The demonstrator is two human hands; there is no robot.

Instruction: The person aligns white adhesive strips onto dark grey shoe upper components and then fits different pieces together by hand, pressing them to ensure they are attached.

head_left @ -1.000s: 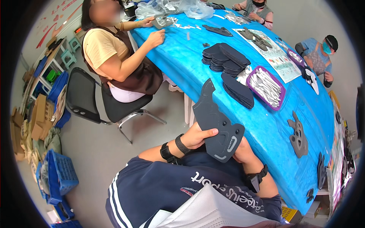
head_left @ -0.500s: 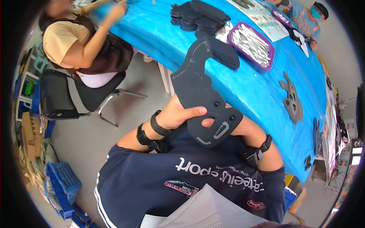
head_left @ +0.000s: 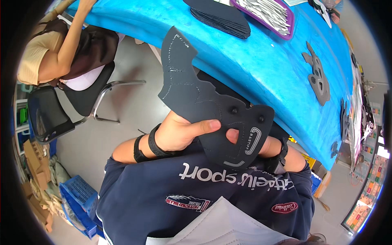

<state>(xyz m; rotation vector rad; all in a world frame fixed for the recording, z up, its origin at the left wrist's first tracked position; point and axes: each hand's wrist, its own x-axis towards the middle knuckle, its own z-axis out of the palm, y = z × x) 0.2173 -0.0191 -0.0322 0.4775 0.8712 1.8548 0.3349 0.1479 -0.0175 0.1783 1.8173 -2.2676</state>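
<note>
A flat, dark grey shaped panel (head_left: 212, 104) with dotted stitch-like lines, two black studs, an oval hole and a light printed mark is held up before my chest. My left hand (head_left: 179, 132) is closed on its left edge, thumb lying across the front and the other fingers hidden behind. From behind the panel's right side my right hand (head_left: 266, 147) grips it; one fingertip shows in the oval hole, while most of the hand is covered. Black straps circle both my wrists.
A blue-covered table (head_left: 277, 77) lies ahead and to the right. On it are a stack of dark panels (head_left: 220, 20), a purple tray (head_left: 290, 24) of white strips and a grey cut piece (head_left: 317, 77). A person (head_left: 53, 53) sits by a black chair (head_left: 45, 110) at left.
My hands have tilted the panel so its upper end leans further left and its lower end sits further right. The table shifts up in view, and the seated person's arm has moved.
</note>
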